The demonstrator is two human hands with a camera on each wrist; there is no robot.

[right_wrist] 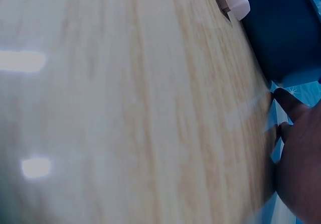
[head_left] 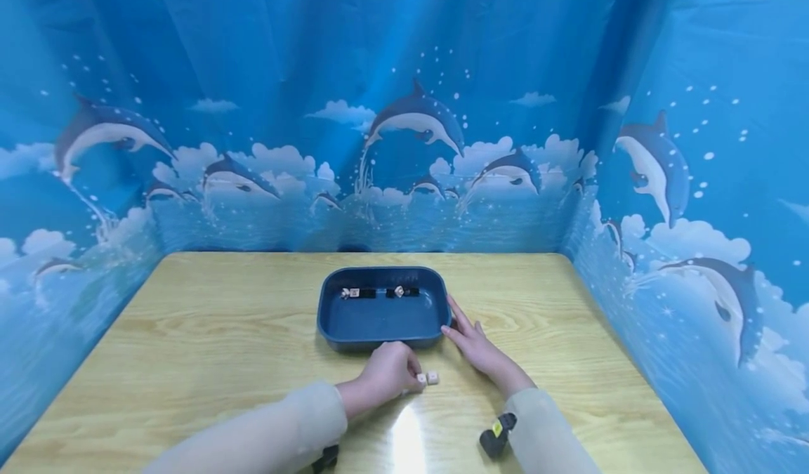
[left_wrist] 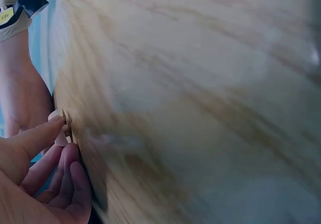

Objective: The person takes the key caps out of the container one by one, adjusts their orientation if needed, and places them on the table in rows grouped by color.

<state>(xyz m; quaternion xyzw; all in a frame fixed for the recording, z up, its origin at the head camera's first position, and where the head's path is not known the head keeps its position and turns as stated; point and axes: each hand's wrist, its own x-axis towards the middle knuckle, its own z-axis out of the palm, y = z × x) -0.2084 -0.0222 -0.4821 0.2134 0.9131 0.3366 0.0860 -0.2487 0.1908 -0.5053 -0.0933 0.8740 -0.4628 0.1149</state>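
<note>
My left hand (head_left: 390, 370) is in front of a dark blue tray (head_left: 382, 346), its thumb and fingertips pinching a small white cube (head_left: 421, 378) low over the wooden table. A dark mark shows on the cube's top. Just right of it a second white cube (head_left: 432, 377) sits on the wood. In the left wrist view, a white cube (left_wrist: 61, 138) shows between the thumb and finger. My right hand (head_left: 478, 350) is at the tray's right front corner, fingers extended along the outside wall. In the right wrist view, a white cube (right_wrist: 234, 0) appears beside the tray (right_wrist: 281, 33).
Inside the tray lie two short rows of small black and white pieces, a left row (head_left: 358, 293) and a right row (head_left: 402, 292). The wooden table (head_left: 240, 319) extends around it. A blue dolphin-print curtain (head_left: 291, 109) hangs behind and along the sides.
</note>
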